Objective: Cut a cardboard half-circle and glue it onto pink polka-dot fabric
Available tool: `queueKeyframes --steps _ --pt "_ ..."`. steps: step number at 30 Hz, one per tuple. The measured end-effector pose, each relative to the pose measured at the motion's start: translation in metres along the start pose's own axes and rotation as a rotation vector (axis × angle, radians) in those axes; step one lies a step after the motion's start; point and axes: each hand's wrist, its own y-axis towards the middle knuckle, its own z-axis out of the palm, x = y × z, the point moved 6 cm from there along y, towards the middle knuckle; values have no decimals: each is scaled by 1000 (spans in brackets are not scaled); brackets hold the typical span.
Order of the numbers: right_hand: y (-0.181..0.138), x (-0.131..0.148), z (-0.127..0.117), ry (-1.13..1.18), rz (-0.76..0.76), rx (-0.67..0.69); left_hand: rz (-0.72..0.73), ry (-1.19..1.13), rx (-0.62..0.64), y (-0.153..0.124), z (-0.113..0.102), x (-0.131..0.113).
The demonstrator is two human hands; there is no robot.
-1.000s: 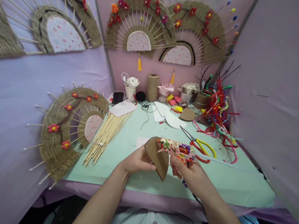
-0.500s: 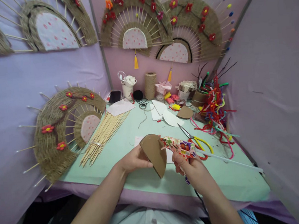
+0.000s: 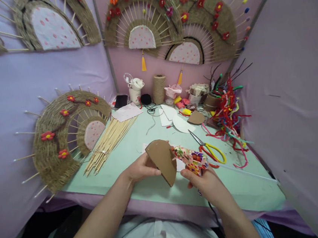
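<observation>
My left hand (image 3: 143, 169) grips a brown cardboard half-circle (image 3: 163, 160) by its straight edge, thumb along the near side. The piece is tilted up above the table. My right hand (image 3: 204, 182) is closed around a glue gun (image 3: 190, 157) covered in flowered fabric. Its nozzle end is at the curved edge of the cardboard; whether it touches, I cannot tell. A long pale glue stick (image 3: 244, 172) sticks out of its back, and a dark cord hangs below. Scissors (image 3: 210, 149) with yellow and red handles lie just beyond my right hand.
A bundle of thin wooden sticks (image 3: 109, 143) lies left, beside a twine fan (image 3: 53, 145). Paper pieces (image 3: 182, 124), a cardboard piece (image 3: 195, 117), a twine spool (image 3: 159, 89) and a tangle of coloured pipe cleaners (image 3: 228, 108) are farther back. Fabric walls enclose the table (image 3: 145, 207).
The whole view has shifted slightly. The right thumb has changed position a little on the glue gun. Both hands keep their holds, with the nozzle end still at the cardboard's edge.
</observation>
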Motion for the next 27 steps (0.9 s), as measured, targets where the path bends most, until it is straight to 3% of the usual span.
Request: queueKeyframes --steps 9,15,27 --pt "-6 5 -2 -39 4 20 46 -43 -61 0 -6 -2" --pt "-9 -6 -6 -57 4 -7 59 -35 -88 0 -8 -3" --pt "-8 -6 -8 -57 -60 -69 65 -7 -66 1 -6 -4"
